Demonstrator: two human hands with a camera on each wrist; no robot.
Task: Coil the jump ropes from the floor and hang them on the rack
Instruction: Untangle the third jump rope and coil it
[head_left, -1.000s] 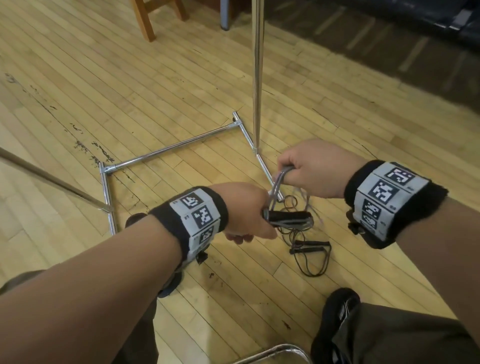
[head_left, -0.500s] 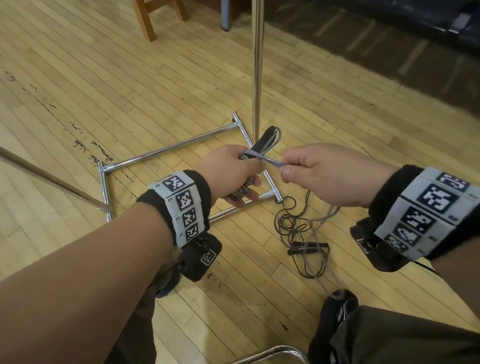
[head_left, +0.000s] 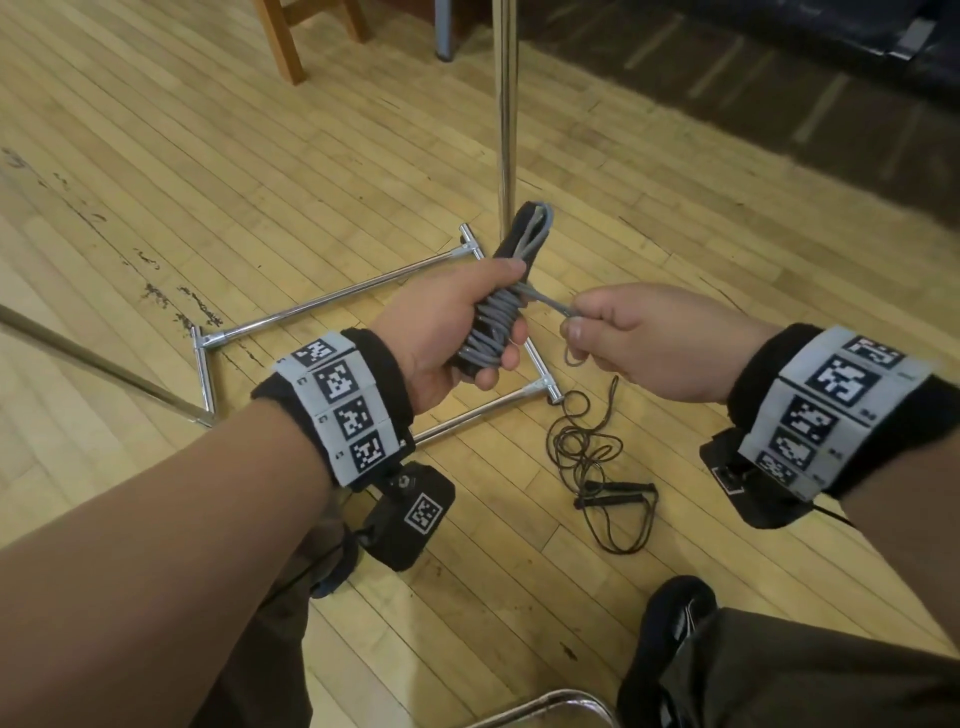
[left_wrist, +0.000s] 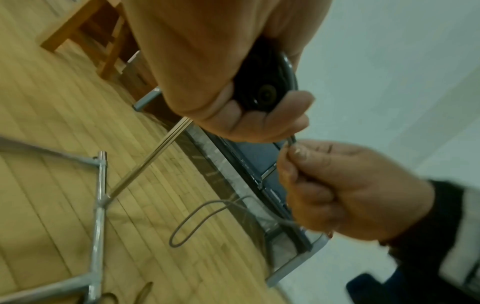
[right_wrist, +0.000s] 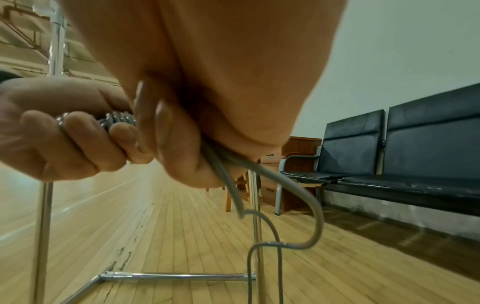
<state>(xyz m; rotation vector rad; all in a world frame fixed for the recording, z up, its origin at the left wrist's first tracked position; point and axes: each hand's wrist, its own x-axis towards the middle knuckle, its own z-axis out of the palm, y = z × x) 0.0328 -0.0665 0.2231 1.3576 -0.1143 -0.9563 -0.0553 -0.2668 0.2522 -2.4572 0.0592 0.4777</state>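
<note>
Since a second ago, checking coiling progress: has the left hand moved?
Yes. The left hand with the grey jump rope bundle rose toward the rack's upright chrome pole.

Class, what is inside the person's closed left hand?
The left hand grips the grey jump rope, its cord wound round black handles that stick out above the fist. The right hand pinches the loose end. How the handles lie under the wraps is covered.

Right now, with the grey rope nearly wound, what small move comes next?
Probably tuck the loose tail: the left hand grips the wound grey rope, and the right hand pinches the short leftover loop. A black rope waits on the floor.
</note>
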